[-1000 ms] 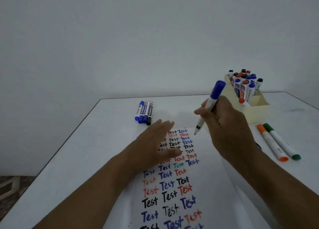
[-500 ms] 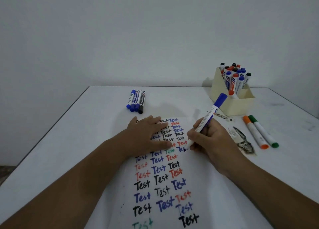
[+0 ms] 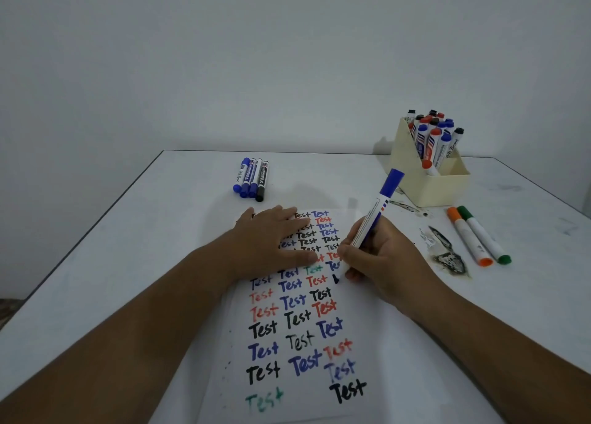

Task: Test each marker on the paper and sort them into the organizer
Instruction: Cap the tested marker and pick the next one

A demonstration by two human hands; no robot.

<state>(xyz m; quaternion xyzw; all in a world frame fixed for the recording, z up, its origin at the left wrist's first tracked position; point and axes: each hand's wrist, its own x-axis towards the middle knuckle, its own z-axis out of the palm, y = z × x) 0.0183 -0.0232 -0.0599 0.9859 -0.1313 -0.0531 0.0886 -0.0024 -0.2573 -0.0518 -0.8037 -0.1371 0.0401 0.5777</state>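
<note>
Fresh dark stroke under marker (image 3: 374, 214); right hand (image 3: 380, 260) grips it, tip hidden; left hand (image 3: 271, 241) flat on paper (image 3: 367, 327)

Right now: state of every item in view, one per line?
Blue-capped white marker: held in right hand, tip on paper, cap posted on its back end.
White paper sheet: flat, pressed by left hand.
Cream plastic organizer: upright, holding capped markers.
Four markers: capped, lying side by side.
Orange marker and green marker: capped, lying side by side.
</note>
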